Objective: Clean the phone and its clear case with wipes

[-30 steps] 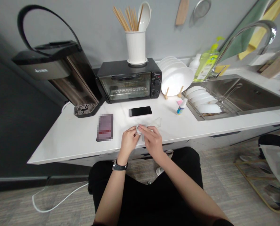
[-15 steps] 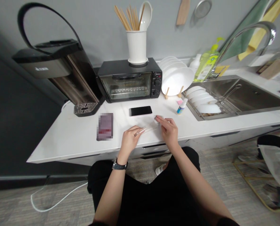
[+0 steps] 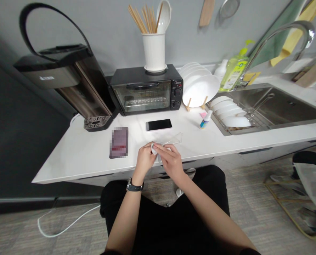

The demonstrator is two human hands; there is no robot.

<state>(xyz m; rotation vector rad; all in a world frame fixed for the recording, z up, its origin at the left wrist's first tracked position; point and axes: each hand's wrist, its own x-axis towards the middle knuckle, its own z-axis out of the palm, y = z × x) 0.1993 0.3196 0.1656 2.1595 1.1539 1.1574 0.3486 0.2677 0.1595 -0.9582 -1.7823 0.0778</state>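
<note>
My left hand (image 3: 144, 158) is closed on a clear phone case (image 3: 176, 139), held just above the counter's front edge. The far end of the case sticks out to the right, past my fingers. A small white cloth (image 3: 154, 149) is pinched in my right hand (image 3: 173, 161), pressed against the case close to my left fingers. My hands touch or nearly touch and hide part of both things. A phone (image 3: 158, 125) with a dark screen lies flat behind them. To the right stands a small spray bottle (image 3: 206, 119) with a white top.
A blurred-out purple item (image 3: 119, 142) lies on the white counter (image 3: 75, 156) at left. Behind are a water dispenser (image 3: 94, 81), a toaster oven (image 3: 144, 95) and plates (image 3: 200, 91) in a rack. The sink (image 3: 285, 102) with bowls (image 3: 235, 121) is at right.
My right hand has moved left with the cloth, from the far end of the case to the end by my left hand. The left hand has stayed almost still.
</note>
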